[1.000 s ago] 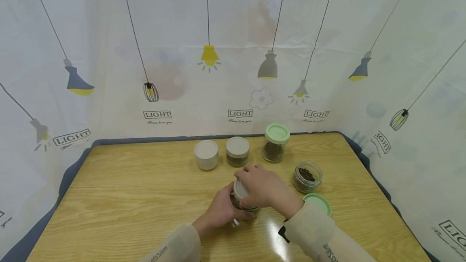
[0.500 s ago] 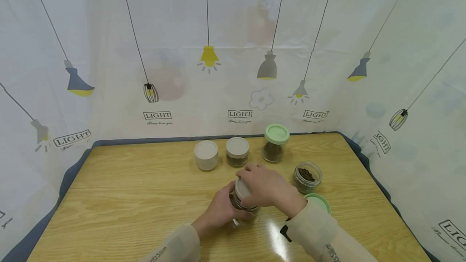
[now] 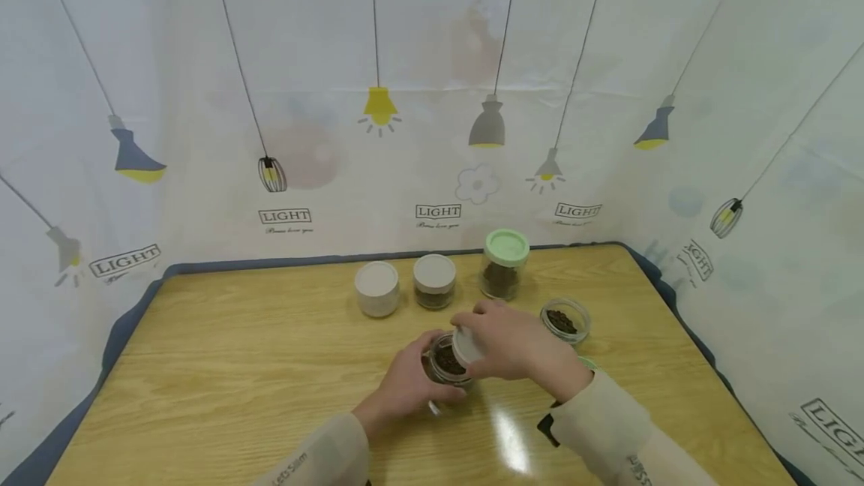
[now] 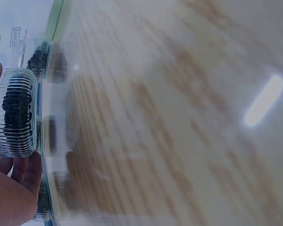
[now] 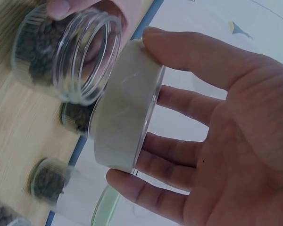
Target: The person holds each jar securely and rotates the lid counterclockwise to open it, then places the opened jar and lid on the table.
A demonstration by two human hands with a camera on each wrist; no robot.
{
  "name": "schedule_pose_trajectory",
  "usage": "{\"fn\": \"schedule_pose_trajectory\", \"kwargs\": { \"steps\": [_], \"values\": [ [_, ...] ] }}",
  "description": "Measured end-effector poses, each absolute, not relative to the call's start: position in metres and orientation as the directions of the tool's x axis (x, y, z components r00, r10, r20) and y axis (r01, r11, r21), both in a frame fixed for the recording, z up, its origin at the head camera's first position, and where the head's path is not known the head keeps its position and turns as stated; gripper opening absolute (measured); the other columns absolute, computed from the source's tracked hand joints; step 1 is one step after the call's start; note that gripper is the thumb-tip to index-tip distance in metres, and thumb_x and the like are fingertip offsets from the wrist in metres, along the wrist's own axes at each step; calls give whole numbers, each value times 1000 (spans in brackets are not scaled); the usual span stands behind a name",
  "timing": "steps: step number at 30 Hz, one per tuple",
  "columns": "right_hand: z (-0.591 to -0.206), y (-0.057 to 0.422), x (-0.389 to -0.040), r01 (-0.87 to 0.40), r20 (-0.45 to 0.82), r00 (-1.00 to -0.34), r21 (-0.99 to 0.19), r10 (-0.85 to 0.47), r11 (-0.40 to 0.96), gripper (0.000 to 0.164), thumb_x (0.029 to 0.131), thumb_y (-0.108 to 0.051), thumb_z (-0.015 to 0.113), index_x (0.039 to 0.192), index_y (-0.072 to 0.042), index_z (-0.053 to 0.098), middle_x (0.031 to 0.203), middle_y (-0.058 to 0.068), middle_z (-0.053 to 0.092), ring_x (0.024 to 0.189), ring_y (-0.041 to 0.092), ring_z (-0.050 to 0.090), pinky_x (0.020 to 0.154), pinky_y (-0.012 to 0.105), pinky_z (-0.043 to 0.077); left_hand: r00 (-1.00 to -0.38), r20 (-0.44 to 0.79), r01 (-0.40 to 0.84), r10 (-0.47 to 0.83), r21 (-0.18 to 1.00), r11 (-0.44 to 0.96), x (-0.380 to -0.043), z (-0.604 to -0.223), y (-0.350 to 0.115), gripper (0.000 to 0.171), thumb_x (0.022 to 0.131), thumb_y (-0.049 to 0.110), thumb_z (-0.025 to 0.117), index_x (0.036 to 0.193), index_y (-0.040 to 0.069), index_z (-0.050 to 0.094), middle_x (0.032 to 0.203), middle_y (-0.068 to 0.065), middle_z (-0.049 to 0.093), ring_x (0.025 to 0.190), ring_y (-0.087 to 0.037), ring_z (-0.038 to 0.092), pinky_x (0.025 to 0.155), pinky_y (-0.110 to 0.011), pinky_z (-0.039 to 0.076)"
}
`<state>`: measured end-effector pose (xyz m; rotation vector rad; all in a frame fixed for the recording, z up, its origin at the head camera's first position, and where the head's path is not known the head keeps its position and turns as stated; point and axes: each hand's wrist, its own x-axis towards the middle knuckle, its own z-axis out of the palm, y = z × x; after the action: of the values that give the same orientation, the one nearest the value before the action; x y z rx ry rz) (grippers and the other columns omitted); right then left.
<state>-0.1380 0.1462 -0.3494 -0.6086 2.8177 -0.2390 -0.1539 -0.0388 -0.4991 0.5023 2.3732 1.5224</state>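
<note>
Near the table's middle, my left hand (image 3: 407, 382) grips a clear ribbed glass jar (image 3: 447, 361) with dark brown granular bits inside. My right hand (image 3: 516, 343) pinches a white screw lid (image 3: 466, 347) by its rim. In the right wrist view the lid (image 5: 127, 106) is tilted beside the jar's bare threaded mouth (image 5: 87, 56), off it and close to its rim. The left wrist view shows the jar (image 4: 16, 113) side-on, fingers (image 4: 26, 172) curled round its glass.
Along the back stand a white-lidded pale jar (image 3: 376, 289), a white-lidded jar with dark contents (image 3: 435, 281) and a taller green-lidded jar (image 3: 503, 265). To the right sits a lidless jar (image 3: 565, 319); a green lid (image 3: 589, 362) lies mostly behind my right wrist.
The white lid, earlier on the jar's mouth, has come off and moved right with my right hand, showing the dark contents. My left hand keeps its grip on the jar.
</note>
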Motion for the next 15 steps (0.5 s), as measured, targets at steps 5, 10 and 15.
{"fn": "schedule_pose_trajectory", "kwargs": {
  "steps": [5,10,15],
  "values": [
    [-347,159,-135,-343,-229,-890,-237,-395,909,66,75,-33,81,136,-23,55,134,15,56,115,31,57,86,50,53,-902,-24,151,430,918,367,-156,-501,-38,88,66,34,90,141,15,46,134,-2,58,120,-22,55,102,-44,44],
    [-346,169,-132,-317,-251,-890,-262,-382,911,66,75,-34,82,135,-24,56,132,16,57,110,29,58,84,47,53,-903,-43,139,427,913,385,-159,-502,-36,91,66,38,90,142,17,44,137,0,56,124,-20,53,106,-46,42],
    [-348,181,-130,-313,-251,-891,-262,-378,913,66,74,-37,81,134,-24,57,123,12,60,100,23,58,77,42,52,-904,-48,137,425,908,395,-160,-498,-33,93,66,38,90,143,15,43,138,-2,56,128,-23,51,109,-50,38]
  ]
}}
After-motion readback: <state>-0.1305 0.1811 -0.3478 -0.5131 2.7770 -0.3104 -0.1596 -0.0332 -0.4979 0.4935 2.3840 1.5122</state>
